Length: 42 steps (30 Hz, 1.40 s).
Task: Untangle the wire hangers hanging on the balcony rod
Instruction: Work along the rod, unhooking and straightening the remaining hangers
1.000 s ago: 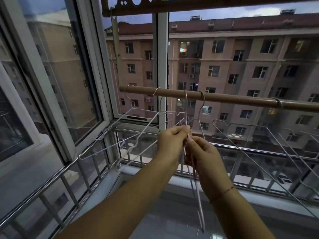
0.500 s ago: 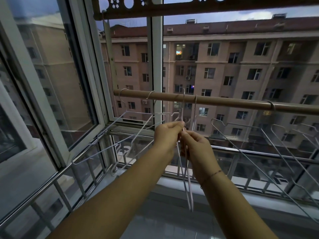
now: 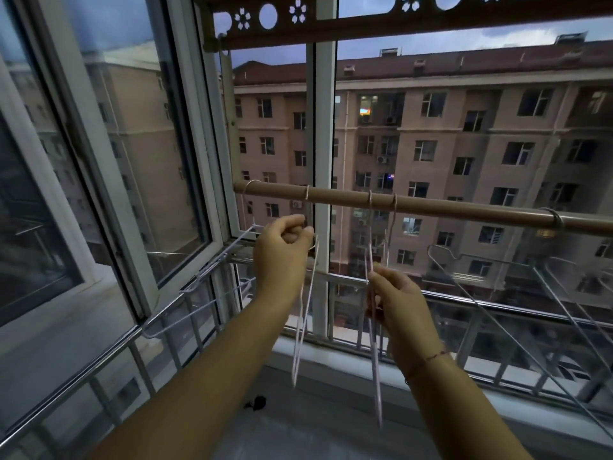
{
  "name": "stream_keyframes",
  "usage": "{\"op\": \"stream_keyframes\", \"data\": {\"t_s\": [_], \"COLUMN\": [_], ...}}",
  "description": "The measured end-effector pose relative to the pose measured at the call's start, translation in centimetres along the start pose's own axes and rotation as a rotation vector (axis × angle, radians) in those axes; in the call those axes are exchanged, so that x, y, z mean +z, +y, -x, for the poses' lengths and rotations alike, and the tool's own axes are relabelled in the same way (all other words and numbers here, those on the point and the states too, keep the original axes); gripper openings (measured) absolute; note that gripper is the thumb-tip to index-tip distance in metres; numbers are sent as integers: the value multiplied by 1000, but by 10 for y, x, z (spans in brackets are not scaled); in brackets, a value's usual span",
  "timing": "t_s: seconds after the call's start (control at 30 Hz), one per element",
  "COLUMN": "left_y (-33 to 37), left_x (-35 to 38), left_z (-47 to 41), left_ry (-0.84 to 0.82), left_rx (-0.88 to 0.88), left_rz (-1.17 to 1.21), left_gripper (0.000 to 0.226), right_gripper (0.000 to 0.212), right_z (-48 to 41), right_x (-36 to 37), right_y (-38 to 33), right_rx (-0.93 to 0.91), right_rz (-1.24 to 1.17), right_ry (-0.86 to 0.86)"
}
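A brown balcony rod (image 3: 464,210) runs across the window with several white wire hangers hooked over it. My left hand (image 3: 282,254) is closed on the top of one thin white hanger (image 3: 303,320), which hangs edge-on below the rod. My right hand (image 3: 394,300) pinches a second white hanger (image 3: 376,376), whose hook rises to the rod. The two held hangers hang apart, a hand's width between them. More hangers splay out to the left (image 3: 199,290) and to the right (image 3: 497,313).
White window frames (image 3: 323,161) and a metal guard rail (image 3: 481,300) stand just behind the rod. A carved brown valance (image 3: 365,24) runs overhead. A small dark object (image 3: 257,402) lies on the sill ledge below my left arm.
My hands, held together at one bunch of hangers, have drawn apart: the left went left and up with one hanger, the right stayed lower with the other. The view tilted upward.
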State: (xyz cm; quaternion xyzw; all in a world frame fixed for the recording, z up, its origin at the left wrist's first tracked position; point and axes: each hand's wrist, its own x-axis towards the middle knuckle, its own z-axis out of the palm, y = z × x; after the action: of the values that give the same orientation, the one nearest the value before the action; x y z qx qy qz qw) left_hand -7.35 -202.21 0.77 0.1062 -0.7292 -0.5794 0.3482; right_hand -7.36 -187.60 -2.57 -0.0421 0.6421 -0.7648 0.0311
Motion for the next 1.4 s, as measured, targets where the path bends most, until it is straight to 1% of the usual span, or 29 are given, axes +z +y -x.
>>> {"op": "stream_keyframes", "data": {"t_s": [0.03,0.1,0.17,0.27,0.37,0.43,0.5,0.53,0.6,0.63,0.73,0.8,0.93,1.1,1.2,1.33,1.4], "left_y": [-2,-9,-17,-25,-29,-30,-31,-31,-37,-41,-50,-50,-41,-35,-47,-70,-79], "left_x": [-6,-13,-18,-25,-25,-24,-21,-21,-20,-20,-20,-20,-16,0,9,8,0], "left_z": [-2,-4,-7,-14,-24,-32,-39,-41,-49,-53,-60,-64,-82,-96,-93,-77,-68], "left_ry": [-18,-124,-223,-314,-386,-499,-605,-641,-684,-701,-732,-718,-680,-566,-546,-563,-606], "left_rx": [-40,-175,-284,-337,-358,-417,-481,-501,-522,-527,-537,-523,-484,-518,-602,-665,-672], "left_rz": [-1,-4,9,59,72,110,175,198,213,219,258,287,375,367,313,202,128], "left_gripper": [27,32,29,20,17,18,14,11,7,7,6,3,4,8,7,16,17], "right_gripper": [25,27,31,40,44,44,37,32,29,29,22,21,22,22,23,21,20], "right_z": [2,6,12,21,27,26,25,24,24,25,29,29,19,-3,-11,-7,-6], "right_x": [-1,-1,4,18,37,54,70,76,84,87,94,98,107,114,112,99,91], "right_y": [0,-1,-3,-8,-15,-15,-9,-6,2,6,11,11,2,-6,3,26,35], "right_rx": [-11,-45,-99,-244,-379,-375,-356,-343,-300,-267,-176,-113,-33,24,62,96,114], "right_rz": [14,37,74,234,453,621,745,770,748,694,477,331,172,36,20,166,184], "right_ry": [-8,-19,-1,37,-9,-41,-63,-58,-14,19,113,149,101,83,80,45,55]}}
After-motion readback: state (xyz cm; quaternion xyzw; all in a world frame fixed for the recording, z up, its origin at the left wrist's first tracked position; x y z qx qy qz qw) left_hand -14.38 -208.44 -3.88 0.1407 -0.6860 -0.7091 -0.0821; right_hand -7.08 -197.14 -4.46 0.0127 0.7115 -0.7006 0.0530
